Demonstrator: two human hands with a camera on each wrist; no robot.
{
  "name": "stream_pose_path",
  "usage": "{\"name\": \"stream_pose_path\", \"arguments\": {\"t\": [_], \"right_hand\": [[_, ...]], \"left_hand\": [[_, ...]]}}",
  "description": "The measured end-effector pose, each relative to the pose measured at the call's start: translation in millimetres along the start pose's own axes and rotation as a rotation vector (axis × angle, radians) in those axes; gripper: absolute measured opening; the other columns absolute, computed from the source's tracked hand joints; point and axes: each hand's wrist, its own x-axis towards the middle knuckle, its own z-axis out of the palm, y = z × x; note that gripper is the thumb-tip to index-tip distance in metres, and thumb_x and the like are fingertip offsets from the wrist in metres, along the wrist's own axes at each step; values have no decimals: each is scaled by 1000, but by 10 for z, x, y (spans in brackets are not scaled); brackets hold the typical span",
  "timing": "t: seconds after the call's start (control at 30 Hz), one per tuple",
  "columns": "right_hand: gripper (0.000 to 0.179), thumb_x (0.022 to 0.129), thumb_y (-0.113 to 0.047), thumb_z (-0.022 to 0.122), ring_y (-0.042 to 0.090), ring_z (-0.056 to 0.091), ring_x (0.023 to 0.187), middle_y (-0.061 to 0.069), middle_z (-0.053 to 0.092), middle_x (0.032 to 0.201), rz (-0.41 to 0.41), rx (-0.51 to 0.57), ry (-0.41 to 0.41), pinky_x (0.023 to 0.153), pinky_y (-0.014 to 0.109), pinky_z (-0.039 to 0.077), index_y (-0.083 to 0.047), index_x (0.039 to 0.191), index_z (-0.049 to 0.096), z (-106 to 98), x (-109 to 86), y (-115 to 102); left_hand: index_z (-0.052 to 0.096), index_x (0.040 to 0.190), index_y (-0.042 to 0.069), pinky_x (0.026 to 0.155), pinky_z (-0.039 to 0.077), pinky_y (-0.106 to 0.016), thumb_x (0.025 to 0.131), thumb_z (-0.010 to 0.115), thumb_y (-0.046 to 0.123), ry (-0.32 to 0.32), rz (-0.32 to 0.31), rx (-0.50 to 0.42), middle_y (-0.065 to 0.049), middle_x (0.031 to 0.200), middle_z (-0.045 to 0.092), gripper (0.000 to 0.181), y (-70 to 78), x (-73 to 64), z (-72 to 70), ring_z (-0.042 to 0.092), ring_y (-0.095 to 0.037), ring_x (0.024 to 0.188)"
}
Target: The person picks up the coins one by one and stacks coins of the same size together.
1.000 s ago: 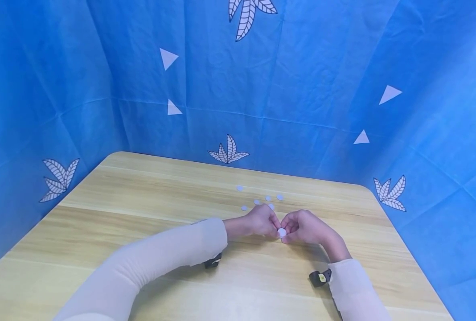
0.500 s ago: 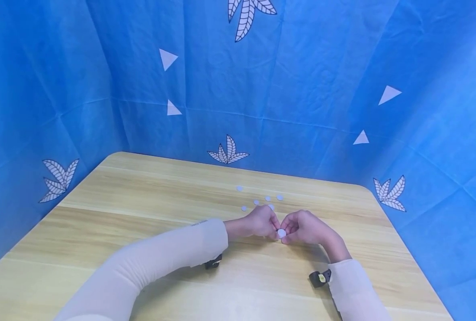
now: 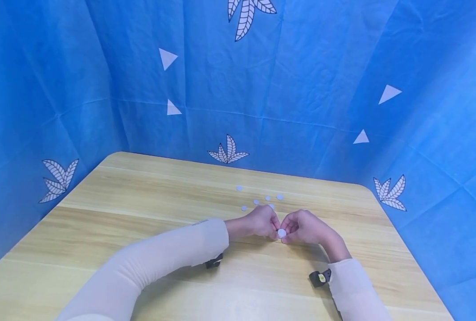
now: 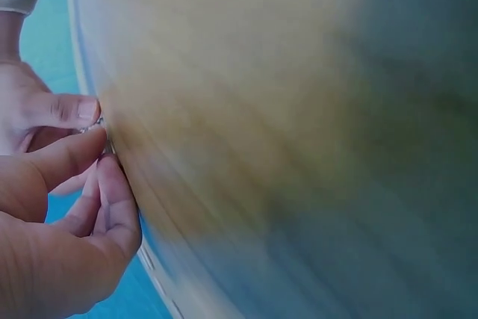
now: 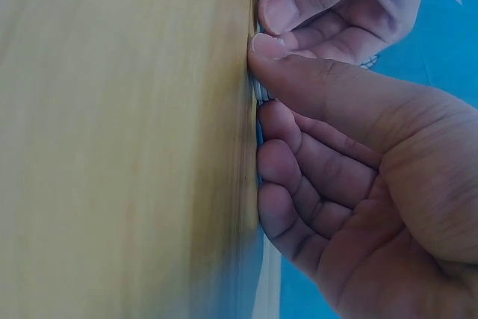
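Head view: both hands are seen resting on the worktop (image 3: 141, 196) near its middle, toward the right edge. A small white disc (image 3: 281, 232) is pinched between the left hand (image 3: 258, 221) and the right hand (image 3: 304, 227), with curled fingertips meeting on it from either side, probably so that it can be steadied or separated. Six more small white discs (image 3: 258, 200) lie loose just beyond the hands, toward the far edge. A blue patterned backdrop (image 3: 302, 89) encloses the worktop.

Left wrist view: the left hand (image 4: 56, 237) is shown with a narrow grip, thumb and forefinger closed on the disc's thin edge (image 4: 107, 147); the right hand's fingertip (image 4: 71, 110) is touching from the opposite side.

Right wrist view: the right hand (image 5: 358, 192) is shown with the thumb pressed over the disc (image 5: 261, 93), its edge barely visible; the remaining fingers are curled beneath it, apparently as support.
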Motion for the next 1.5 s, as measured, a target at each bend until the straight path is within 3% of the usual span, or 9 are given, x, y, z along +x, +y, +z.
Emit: {"name": "stream_pose_path", "arguments": {"t": [0.17, 0.3, 0.57, 0.8, 1.1, 1.27, 1.5], "right_hand": [[20, 73, -16, 82, 16, 63, 73, -3, 67, 77, -3, 11, -10, 67, 28, 53, -12, 87, 69, 3, -1, 11], [20, 72, -14, 82, 16, 63, 74, -3, 67, 78, 6, 15, -15, 68, 28, 53, -12, 87, 69, -3, -6, -5], [21, 72, -14, 82, 15, 62, 75, -3, 66, 78, 23, 20, -11, 69, 29, 53, -13, 88, 68, 7, 2, 1], [21, 72, -14, 82, 16, 61, 76, -3, 66, 79, 47, 17, -6, 69, 30, 53, -14, 87, 68, 5, -17, -21], [20, 73, -16, 82, 15, 62, 75, -4, 66, 79, 47, 6, -5, 69, 29, 53, -14, 87, 68, 12, -17, -18], [20, 73, -15, 81, 15, 62, 75, -4, 66, 79, 36, 6, -8, 69, 29, 53, -15, 87, 68, 9, -6, -12], [20, 73, -15, 82, 14, 62, 75, -5, 66, 78, 46, 0, -10, 69, 29, 53, -16, 87, 68, -3, -8, -3]], "left_hand": [[69, 88, 4, 65, 52, -23, 71, 80, 3, -19, 28, 12, 2, 78, 64, 20, -28, -18, -106, 59, -12, 74], [68, 93, 2, 62, 53, -25, 73, 77, 1, 9, 28, -23, -1, 80, 64, 22, -82, -3, -251, 62, -15, 70], [70, 97, 5, 70, 52, -24, 77, 74, 5, 182, -4, 88, -1, 86, 66, 20, -328, 154, -798, 62, -14, 77], [69, 96, 5, 79, 49, -25, 77, 74, 5, 284, 27, 242, -2, 89, 64, 20, -650, 329, -1200, 59, -15, 84], [68, 101, 4, 82, 50, -27, 77, 77, 8, 191, 22, 245, -5, 95, 66, 26, -943, 443, -1432, 60, -17, 90], [69, 102, 8, 85, 49, -27, 77, 79, 14, 158, 16, 198, -2, 96, 66, 28, -1009, 519, -1457, 60, -15, 91], [70, 102, 13, 86, 48, -28, 78, 79, 19, 129, 23, 204, 2, 95, 66, 27, -1009, 626, -1418, 59, -13, 91]]}}
